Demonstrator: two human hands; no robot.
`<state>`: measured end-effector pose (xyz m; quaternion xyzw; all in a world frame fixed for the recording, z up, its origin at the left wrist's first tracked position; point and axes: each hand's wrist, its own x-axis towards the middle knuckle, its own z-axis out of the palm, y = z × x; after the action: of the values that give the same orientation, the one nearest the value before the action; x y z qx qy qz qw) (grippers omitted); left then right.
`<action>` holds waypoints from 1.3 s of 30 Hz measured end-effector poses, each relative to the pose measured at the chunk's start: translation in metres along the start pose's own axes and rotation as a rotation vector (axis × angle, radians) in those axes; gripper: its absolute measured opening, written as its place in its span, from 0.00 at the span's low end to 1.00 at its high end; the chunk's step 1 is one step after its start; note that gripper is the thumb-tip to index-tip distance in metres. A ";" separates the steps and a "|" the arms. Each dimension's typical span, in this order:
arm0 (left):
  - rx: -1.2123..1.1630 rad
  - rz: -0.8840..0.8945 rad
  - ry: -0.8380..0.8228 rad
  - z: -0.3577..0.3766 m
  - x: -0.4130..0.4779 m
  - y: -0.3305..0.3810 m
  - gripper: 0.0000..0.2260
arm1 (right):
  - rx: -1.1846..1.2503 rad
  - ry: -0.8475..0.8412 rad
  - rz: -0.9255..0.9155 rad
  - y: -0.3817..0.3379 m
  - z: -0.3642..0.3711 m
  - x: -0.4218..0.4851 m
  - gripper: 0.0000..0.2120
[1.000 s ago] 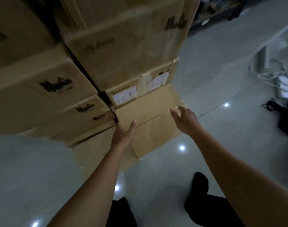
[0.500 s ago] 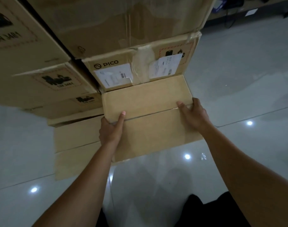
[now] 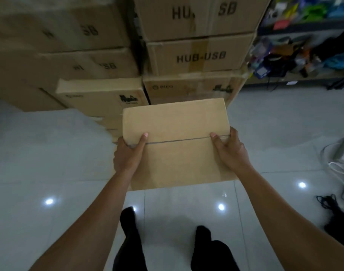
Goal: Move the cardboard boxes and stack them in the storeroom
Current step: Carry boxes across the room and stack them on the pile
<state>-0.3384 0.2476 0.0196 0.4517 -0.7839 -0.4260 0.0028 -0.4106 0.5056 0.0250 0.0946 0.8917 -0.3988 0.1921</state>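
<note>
Holds the plain cardboard box (image 3: 177,141) flat, clear of the tiled floor (image 3: 49,153), just in front of the carton stack (image 3: 200,55). Grips its left edge with the left hand (image 3: 128,155): thumb on the top face at the flap seam, fingers wrapped round the edge. Grips its right edge with the right hand (image 3: 229,151) in the same way. Shows "HUB-USB" print on the stacked cartons, a cluttered shelf (image 3: 304,47) and white cables (image 3: 339,165) to the right.
</note>
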 end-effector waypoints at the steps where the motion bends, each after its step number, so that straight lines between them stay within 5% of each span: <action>1: 0.003 -0.008 0.018 -0.015 -0.011 0.004 0.37 | 0.003 -0.012 -0.026 -0.011 -0.008 -0.012 0.29; 11: -0.103 -0.099 0.200 -0.134 -0.089 -0.006 0.38 | -0.103 -0.067 -0.223 -0.106 -0.020 -0.097 0.30; 24: -0.214 -0.220 0.414 -0.351 -0.120 -0.133 0.37 | -0.188 -0.251 -0.488 -0.239 0.130 -0.232 0.33; 39: -0.220 -0.269 0.505 -0.539 0.031 -0.207 0.33 | -0.184 -0.358 -0.599 -0.419 0.336 -0.253 0.30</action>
<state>-0.0009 -0.1802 0.2127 0.6398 -0.6409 -0.3792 0.1899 -0.2257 -0.0270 0.2092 -0.2599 0.8643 -0.3656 0.2278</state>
